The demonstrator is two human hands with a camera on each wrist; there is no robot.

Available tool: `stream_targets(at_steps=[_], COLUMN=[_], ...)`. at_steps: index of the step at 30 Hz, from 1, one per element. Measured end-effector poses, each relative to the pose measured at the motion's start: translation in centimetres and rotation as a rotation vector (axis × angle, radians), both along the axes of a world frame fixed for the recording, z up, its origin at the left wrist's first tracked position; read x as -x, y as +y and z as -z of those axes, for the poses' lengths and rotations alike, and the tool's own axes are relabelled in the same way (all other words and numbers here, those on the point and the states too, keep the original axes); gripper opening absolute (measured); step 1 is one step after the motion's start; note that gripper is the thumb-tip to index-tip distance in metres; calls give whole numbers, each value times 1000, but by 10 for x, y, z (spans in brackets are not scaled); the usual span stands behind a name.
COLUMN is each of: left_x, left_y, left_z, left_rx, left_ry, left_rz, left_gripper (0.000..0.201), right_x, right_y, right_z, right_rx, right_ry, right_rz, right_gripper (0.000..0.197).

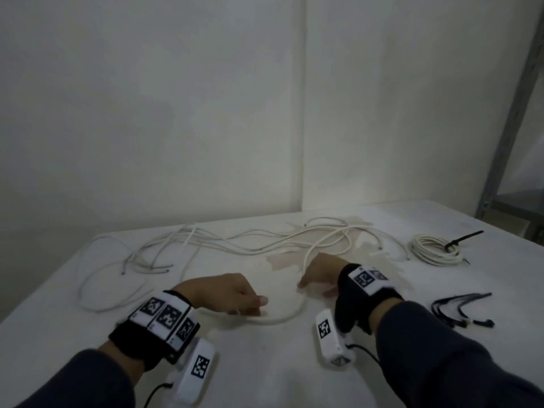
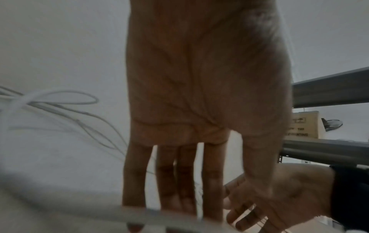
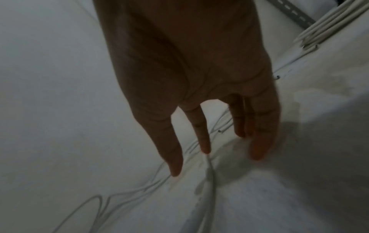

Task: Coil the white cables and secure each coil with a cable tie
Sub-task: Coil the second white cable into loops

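Several loose white cables [image 1: 235, 245] sprawl across the back of the white table [image 1: 265, 378]. One strand [image 1: 282, 318] curves between my hands near the middle. My left hand [image 1: 253, 304] lies on the strand's left part; the left wrist view shows its fingers [image 2: 173, 181] straight, their tips at the cable [image 2: 139, 216]. My right hand [image 1: 309, 282] hovers over the strand's right part, its fingers [image 3: 205, 141] straight and spread above the cable [image 3: 210, 176]. A finished coil [image 1: 435, 250] with a black tie [image 1: 465, 238] lies at the right.
A loose bunch of black cable ties [image 1: 462, 310] lies at the right, near my right forearm. A grey metal shelf frame [image 1: 512, 128] stands at the far right with a cardboard box [image 2: 305, 124] on it. Walls close the back.
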State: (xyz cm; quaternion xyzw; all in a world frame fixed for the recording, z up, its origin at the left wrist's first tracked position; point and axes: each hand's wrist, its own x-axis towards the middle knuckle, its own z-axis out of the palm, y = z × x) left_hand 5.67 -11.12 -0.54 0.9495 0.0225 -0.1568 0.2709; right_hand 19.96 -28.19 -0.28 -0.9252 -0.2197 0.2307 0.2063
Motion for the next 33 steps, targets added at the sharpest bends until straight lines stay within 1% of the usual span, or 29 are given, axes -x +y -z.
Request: stream_targets(at_steps=[1,2,3,4,5,6,7,8,9,10,11,12,14,15,16,17,19,21,23,25,28,31,32,33], left_x=[3,5,8,10,12,14,16,17,19,17,17,15,11,11,9,5,-1,-3,-3,1,14,34,41,48], left_y=[4,11,17,26,33,39,43,47,51,57,64,74,85,83,79,75,66,60,55,50,49,59,65,70], left_z=[5,8,10,12,14,15,17,19,21,27,31,37,43,41,35,25,-5,-41,-79,-116,-161,-181,-180,-176], left_rx=[-9,-42,-118,-201,-257,-280,-293,-297,-290,-260,-194,-71,283,462,624,735,846,928,998,1073,1300,1411,1429,1452], left_ry=[-10,-52,-106,-159,-201,-213,-201,-175,-162,-166,-204,-259,-413,-495,-598,-699,-835,-919,-992,-1070,-1198,-1302,-1323,-1335], left_rz=[-78,-147,-213,-294,-407,-543,-680,-803,-907,-990,-1047,-1065,-1036,-1010,-992,-969,-885,-776,-650,-536,-410,-306,-292,-313], left_gripper=[41,40,38,35,35,42,55,71,84,90,88,79,49,35,27,26,30,35,38,41,44,46,48,49], right_x=[3,7,10,14,16,18,17,20,22,23,25,27,32,30,29,27,22,20,20,21,19,19,20,23], right_y=[3,4,6,7,8,9,12,14,16,15,16,16,16,17,18,19,19,20,24,30,43,52,54,54], right_z=[5,6,8,9,10,13,17,18,18,19,20,20,21,24,25,26,26,22,12,-1,-21,-33,-36,-38], right_rx=[38,78,110,109,109,79,52,15,-13,-34,-27,-15,17,3,-26,-73,-209,-364,-502,-611,-662,-741,-790,-832], right_ry=[-44,-99,-133,-157,-165,-182,-168,-163,-153,-154,-155,-164,-138,-108,-80,-55,-12,27,-3,-27,-135,-230,-260,-308], right_rz=[-20,-41,-36,-20,-4,2,29,46,60,63,66,63,52,56,53,59,104,140,141,130,56,54,74,103], right_gripper=[40,26,17,17,11,17,34,46,53,58,60,61,59,57,55,51,42,36,27,23,27,30,28,25])
